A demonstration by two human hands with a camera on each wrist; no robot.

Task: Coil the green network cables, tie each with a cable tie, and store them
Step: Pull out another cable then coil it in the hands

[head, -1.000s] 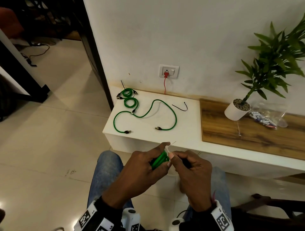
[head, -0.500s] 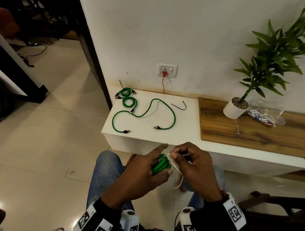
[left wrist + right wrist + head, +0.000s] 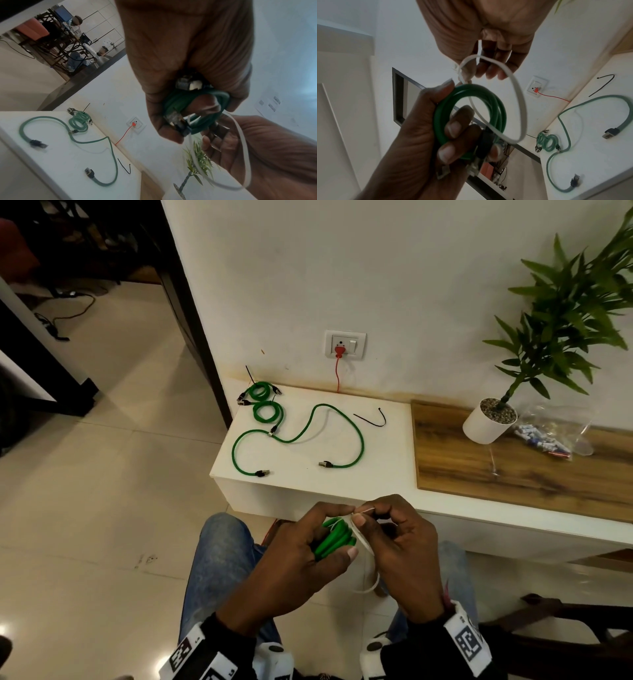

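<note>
Over my lap, my left hand (image 3: 342, 530) grips a coiled green network cable (image 3: 334, 539), thumb and fingers curled round its turns. A white cable tie (image 3: 371, 587) passes through the coil (image 3: 441, 121) and hangs as a wide loose loop (image 3: 520, 105). My right hand (image 3: 366, 514) pinches the tie's thin end between thumb and forefinger, close against the left hand. On the white table (image 3: 301, 484) lie one loose green cable (image 3: 359, 440), two small coiled green cables (image 3: 263, 402) at the back left corner, and a black cable tie (image 3: 375, 422).
A potted plant (image 3: 486, 422) and a clear plastic bag (image 3: 548, 436) stand on the wooden panel (image 3: 513, 474) to the right. A wall socket (image 3: 345, 344) with a red cord sits behind the table. A dark chair frame (image 3: 565, 621) is at my right.
One second ago only the tie's tip showed between my hands. The tie now forms a loop hanging below the coil, and my right hand has shifted its pinch slightly up. The left hand's grip is unchanged.
</note>
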